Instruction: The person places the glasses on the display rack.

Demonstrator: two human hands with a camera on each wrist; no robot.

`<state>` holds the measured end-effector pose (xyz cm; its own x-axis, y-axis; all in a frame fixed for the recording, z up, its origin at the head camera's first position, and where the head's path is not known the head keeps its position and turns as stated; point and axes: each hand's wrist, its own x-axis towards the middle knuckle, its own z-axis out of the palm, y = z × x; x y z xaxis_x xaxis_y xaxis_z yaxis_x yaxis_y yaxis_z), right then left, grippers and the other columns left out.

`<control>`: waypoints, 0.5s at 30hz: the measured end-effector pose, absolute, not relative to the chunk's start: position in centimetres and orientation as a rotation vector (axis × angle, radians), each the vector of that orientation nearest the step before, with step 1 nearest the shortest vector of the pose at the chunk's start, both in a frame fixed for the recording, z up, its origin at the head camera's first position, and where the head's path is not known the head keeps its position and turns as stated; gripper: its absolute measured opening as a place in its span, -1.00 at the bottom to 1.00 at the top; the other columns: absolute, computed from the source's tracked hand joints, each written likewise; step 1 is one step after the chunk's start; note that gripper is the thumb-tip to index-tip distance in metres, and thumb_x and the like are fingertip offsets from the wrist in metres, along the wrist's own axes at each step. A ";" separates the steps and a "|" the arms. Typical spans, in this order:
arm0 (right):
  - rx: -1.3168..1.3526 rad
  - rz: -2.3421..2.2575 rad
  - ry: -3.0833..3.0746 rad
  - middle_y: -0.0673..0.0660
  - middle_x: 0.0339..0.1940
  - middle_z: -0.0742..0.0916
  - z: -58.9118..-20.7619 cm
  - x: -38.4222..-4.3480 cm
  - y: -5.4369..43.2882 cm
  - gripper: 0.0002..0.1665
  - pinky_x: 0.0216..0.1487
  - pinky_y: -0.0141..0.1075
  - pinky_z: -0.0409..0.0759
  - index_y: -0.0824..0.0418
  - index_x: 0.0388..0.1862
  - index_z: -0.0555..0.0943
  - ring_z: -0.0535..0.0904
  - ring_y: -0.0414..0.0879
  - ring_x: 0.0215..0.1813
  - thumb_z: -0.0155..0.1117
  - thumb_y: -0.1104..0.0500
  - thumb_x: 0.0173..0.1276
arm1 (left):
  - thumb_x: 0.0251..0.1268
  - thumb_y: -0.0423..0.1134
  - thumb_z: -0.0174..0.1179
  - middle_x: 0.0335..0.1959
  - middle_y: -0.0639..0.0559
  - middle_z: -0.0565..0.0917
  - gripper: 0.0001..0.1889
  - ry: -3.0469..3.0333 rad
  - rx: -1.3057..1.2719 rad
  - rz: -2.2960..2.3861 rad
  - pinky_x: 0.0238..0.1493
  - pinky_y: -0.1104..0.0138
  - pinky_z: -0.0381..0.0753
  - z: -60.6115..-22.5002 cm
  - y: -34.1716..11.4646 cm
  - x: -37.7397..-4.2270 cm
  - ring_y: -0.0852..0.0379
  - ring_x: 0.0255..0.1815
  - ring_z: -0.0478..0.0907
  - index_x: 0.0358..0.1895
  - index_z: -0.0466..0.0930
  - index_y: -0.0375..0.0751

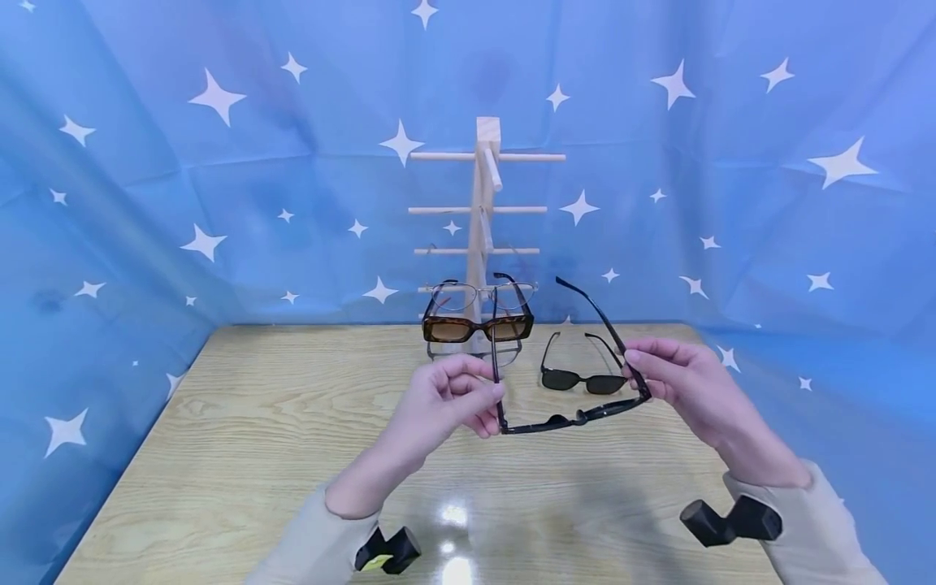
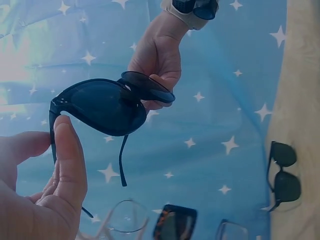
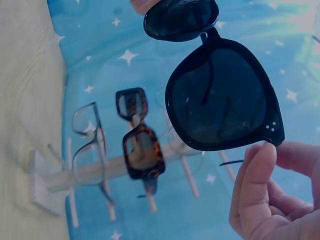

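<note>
Black sunglasses (image 1: pixel 613 408) with dark lenses (image 3: pixel 220 100) are held up above the table, temples spread and pointing toward the rack. Near the left hinge, the left hand (image 1: pixel 455 396) pinches one temple between thumb and fingers. The right hand (image 1: pixel 680 382) grips the other temple close to its hinge. Beyond the held pair stands a wooden rack (image 1: pixel 478 227) with pegs. On its lower pegs sit tortoiseshell sunglasses (image 1: pixel 478 328), thin metal-framed glasses (image 1: pixel 461 296) above them, and clear-lensed glasses (image 3: pixel 90 145) below, partly hidden in the head view.
A second pair of black sunglasses (image 1: pixel 582 380) lies on the wood-grain table (image 1: pixel 278 439), right of the rack, temples unfolded. Behind the table hangs a blue curtain (image 1: pixel 329 97) with white stars. The rack's upper pegs (image 1: pixel 526 158) stick out to both sides.
</note>
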<state>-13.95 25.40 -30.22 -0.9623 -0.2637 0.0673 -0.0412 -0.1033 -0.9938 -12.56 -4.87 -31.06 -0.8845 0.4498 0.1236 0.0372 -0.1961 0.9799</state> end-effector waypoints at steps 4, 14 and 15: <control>-0.378 -2.211 1.991 0.05 -0.38 0.70 -29.0 -14.5 24.4 -0.71 -0.30 -0.44 0.62 0.17 -0.20 0.70 0.62 -0.21 -0.34 0.05 0.41 0.39 | 0.25 -0.42 0.14 -0.53 0.04 0.65 -0.81 1.811 0.562 2.184 -0.47 0.35 0.66 -30.1 -5.7 -12.5 0.17 -0.59 0.59 -0.13 0.45 -0.47; -0.370 -2.178 2.033 0.04 -0.39 0.69 -26.2 -16.4 21.9 -0.82 -0.25 -0.42 0.62 0.18 -0.23 0.69 0.61 -0.19 -0.33 0.14 0.33 0.37 | 0.26 -0.45 0.12 -0.52 0.04 0.65 -0.79 1.883 0.548 2.247 -0.45 0.33 0.66 -28.2 -7.6 -13.4 0.16 -0.59 0.59 -0.10 0.43 -0.52; -0.359 -2.175 2.037 0.04 -0.39 0.68 -26.0 -16.6 21.7 -0.83 -0.25 -0.43 0.62 0.17 -0.23 0.69 0.61 -0.19 -0.34 0.15 0.31 0.36 | 0.26 -0.45 0.12 -0.53 0.04 0.65 -0.78 1.883 0.543 2.259 -0.45 0.33 0.66 -28.0 -7.7 -13.5 0.16 -0.59 0.59 -0.10 0.43 -0.54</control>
